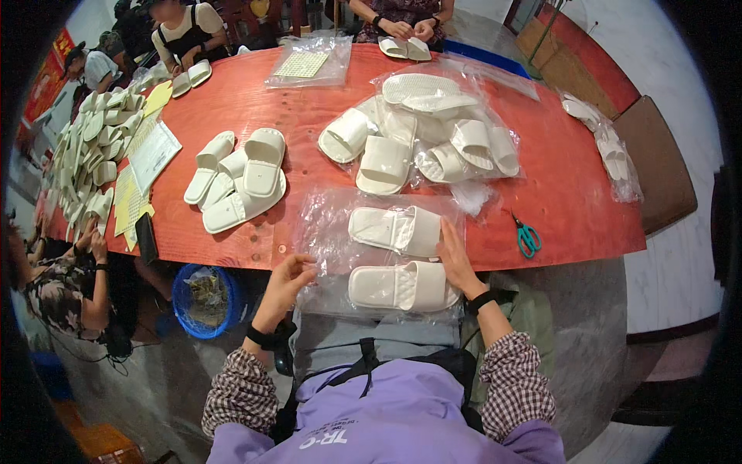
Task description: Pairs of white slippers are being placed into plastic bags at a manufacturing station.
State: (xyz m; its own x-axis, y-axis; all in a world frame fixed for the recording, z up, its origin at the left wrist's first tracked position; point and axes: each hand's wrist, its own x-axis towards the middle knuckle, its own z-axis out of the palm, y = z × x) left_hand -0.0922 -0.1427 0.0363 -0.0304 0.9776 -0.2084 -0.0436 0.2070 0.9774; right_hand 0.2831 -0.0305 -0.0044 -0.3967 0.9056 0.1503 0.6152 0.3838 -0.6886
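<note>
At the near edge of the red wooden table [232,100], a pair of white slippers [398,259] lies side by side inside a clear plastic bag [332,224], one slipper on the tabletop and the other hanging just past the edge over the person's lap. The left hand [286,280] pinches the bag's left edge between thumb and fingertips. The right hand [456,259] lies flat with fingers together, pressed against the toe ends of the two slippers through the plastic.

Just right of that hand, teal-handled scissors [528,236] rest on the table. Further back sits a heap of white slippers on loose plastic [429,131], and to the left a smaller stack of unbagged slippers [239,182]. Yellow and white paper sheets [147,166] lie near the left end, beside a long row of slippers [97,147]. A blue basket [202,298] stands on the floor below the table edge. Other people work along the far side.
</note>
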